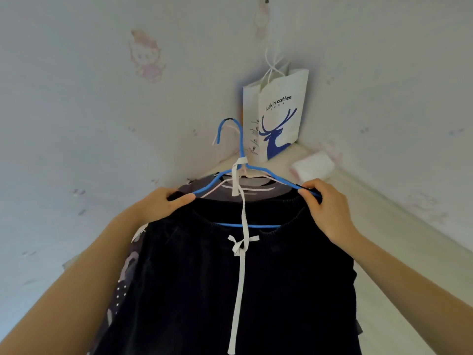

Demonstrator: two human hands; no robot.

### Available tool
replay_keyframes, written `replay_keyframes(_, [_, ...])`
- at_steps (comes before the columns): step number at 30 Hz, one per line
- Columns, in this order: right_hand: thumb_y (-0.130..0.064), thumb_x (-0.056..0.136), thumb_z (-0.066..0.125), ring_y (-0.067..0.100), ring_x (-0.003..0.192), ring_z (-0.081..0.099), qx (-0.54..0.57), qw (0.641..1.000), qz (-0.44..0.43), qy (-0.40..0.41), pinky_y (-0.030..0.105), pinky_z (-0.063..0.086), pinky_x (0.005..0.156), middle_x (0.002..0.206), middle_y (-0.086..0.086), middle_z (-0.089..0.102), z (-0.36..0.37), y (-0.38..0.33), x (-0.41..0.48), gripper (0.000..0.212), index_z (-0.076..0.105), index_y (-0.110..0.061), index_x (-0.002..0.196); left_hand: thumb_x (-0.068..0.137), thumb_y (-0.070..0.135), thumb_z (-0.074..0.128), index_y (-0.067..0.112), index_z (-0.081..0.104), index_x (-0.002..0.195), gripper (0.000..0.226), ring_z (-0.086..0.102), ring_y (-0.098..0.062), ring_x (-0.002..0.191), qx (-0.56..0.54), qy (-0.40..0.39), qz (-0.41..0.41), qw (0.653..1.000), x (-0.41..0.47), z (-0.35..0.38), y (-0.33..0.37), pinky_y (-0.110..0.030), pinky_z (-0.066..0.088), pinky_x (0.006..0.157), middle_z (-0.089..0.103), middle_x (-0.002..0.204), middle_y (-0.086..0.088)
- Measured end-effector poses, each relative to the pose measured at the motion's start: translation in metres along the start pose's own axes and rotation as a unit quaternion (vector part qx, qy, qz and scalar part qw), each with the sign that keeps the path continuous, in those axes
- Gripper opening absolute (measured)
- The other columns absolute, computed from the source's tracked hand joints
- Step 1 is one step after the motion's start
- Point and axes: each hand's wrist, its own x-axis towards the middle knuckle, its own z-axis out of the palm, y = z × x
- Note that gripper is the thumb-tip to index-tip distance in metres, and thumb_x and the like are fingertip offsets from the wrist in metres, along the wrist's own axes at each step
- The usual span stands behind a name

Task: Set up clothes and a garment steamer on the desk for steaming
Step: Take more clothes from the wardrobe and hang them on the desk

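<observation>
Two hangers, a blue hanger (256, 168) and a pale pink hanger (215, 188) under it, carry the dark garment (230, 290), limp and soft before the wall corner, white drawstring (239, 278) dangling. Likely light; the thin frame may flex, so the shoulder ends look the soundest hold. Left hand (158, 203) and right hand (325, 208) each pinch one end. Behind stand a paper bag (281, 111) and a tissue pack (313, 166)
</observation>
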Motion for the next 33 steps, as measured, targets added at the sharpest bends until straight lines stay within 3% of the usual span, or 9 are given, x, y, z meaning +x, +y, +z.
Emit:
replay_keyframes(2, [-0.030, 0.091, 0.060, 0.016, 0.073, 0.055, 0.005, 1.000, 0.011, -0.013, 0.037, 0.047, 0.070, 0.080, -0.009, 0.060, 0.010, 0.011, 0.006, 0.009, 0.065, -0.022, 0.093, 0.068, 0.083, 0.049, 0.006, 0.065, 0.091, 0.082, 0.050, -0.017, 0.065, -0.026, -0.011, -0.042, 0.999, 0.008, 0.005, -0.019, -0.028, 0.037, 0.065, 0.053, 0.071, -0.011])
replay_keyframes(4, [-0.029, 0.090, 0.061, 0.017, 0.075, 0.057, 0.007, 0.999, 0.024, -0.029, 0.036, 0.047, 0.071, 0.082, -0.007, 0.063, 0.020, 0.020, 0.011, 0.008, 0.065, -0.022, 0.092, 0.055, 0.093, 0.047, 0.007, 0.065, 0.087, 0.094, 0.051, -0.015, 0.062, -0.026, -0.039, -0.073, 0.996, 0.015, 0.010, -0.038, -0.028, 0.038, 0.065, 0.053, 0.068, -0.002])
replay_keyframes(6, [-0.029, 0.090, 0.062, 0.019, 0.076, 0.059, 0.013, 0.998, 0.034, -0.045, 0.037, 0.048, 0.072, 0.083, -0.006, 0.064, 0.030, 0.027, 0.016, 0.006, 0.064, -0.024, 0.091, 0.059, 0.085, 0.057, 0.020, 0.070, 0.088, 0.072, 0.065, -0.013, 0.070, -0.054, -0.064, -0.075, 0.994, 0.018, 0.016, -0.052, -0.028, 0.047, 0.072, 0.068, 0.074, 0.007])
replay_keyframes(9, [-0.030, 0.090, 0.062, 0.018, 0.079, 0.060, 0.026, 0.995, 0.057, -0.072, 0.035, 0.048, 0.072, 0.084, -0.008, 0.064, 0.042, 0.035, 0.024, 0.005, 0.063, -0.025, 0.092, 0.078, 0.042, 0.073, 0.026, 0.072, 0.093, 0.022, 0.072, -0.017, 0.083, -0.134, -0.039, -0.062, 0.988, 0.027, 0.027, -0.059, -0.037, 0.054, 0.085, 0.076, 0.087, 0.003])
replay_keyframes(11, [-0.029, 0.091, 0.061, 0.018, 0.079, 0.060, 0.022, 0.995, 0.065, -0.073, 0.034, 0.048, 0.072, 0.084, -0.007, 0.064, 0.046, 0.037, 0.030, 0.007, 0.064, -0.023, 0.093, 0.080, 0.031, 0.074, 0.019, 0.071, 0.095, 0.019, 0.071, -0.019, 0.080, -0.157, 0.011, -0.047, 0.986, 0.035, 0.026, -0.055, -0.036, 0.055, 0.080, 0.075, 0.084, 0.000])
replay_keyframes(16, [-0.030, 0.090, 0.061, 0.016, 0.076, 0.055, 0.023, 0.996, 0.066, -0.053, 0.028, 0.039, 0.068, 0.085, -0.006, 0.063, 0.048, 0.030, 0.067, 0.013, 0.067, -0.019, 0.093, 0.080, 0.026, 0.076, 0.009, 0.067, 0.096, 0.025, 0.068, -0.024, 0.077, -0.183, 0.094, -0.037, 0.978, 0.061, -0.001, -0.034, -0.037, 0.055, 0.072, 0.070, 0.085, -0.010])
replay_keyframes(24, [-0.031, 0.093, 0.058, 0.013, 0.083, 0.053, 0.031, 0.997, 0.063, -0.031, 0.027, 0.040, 0.075, 0.092, -0.008, 0.060, 0.050, 0.023, 0.148, 0.016, 0.066, -0.019, 0.098, 0.079, 0.034, 0.076, 0.011, 0.066, 0.099, 0.033, 0.063, -0.022, 0.082, -0.091, 0.213, 0.027, 0.972, 0.123, -0.038, 0.002, -0.033, 0.051, 0.078, 0.067, 0.089, -0.007])
replay_keyframes(28, [-0.031, 0.092, 0.059, 0.016, 0.085, 0.053, 0.016, 0.994, 0.092, -0.063, 0.027, 0.038, 0.074, 0.095, -0.002, 0.062, 0.072, 0.052, 0.154, 0.011, 0.064, -0.022, 0.093, 0.080, 0.035, 0.074, 0.005, 0.064, 0.104, 0.039, 0.061, -0.032, 0.092, 0.026, 0.200, 0.023, 0.979, 0.151, -0.016, -0.003, -0.035, 0.046, 0.080, 0.067, 0.098, -0.017])
replay_keyframes(33, [-0.031, 0.092, 0.058, 0.021, 0.084, 0.055, 0.002, 0.990, 0.112, -0.088, 0.029, 0.039, 0.072, 0.095, 0.002, 0.064, 0.102, 0.084, 0.146, 0.016, 0.064, -0.018, 0.097, 0.085, 0.041, 0.066, 0.009, 0.058, 0.112, 0.042, 0.059, -0.037, 0.102, 0.070, 0.182, -0.014, 0.981, 0.167, 0.023, -0.023, -0.042, 0.048, 0.085, 0.064, 0.108, -0.018])
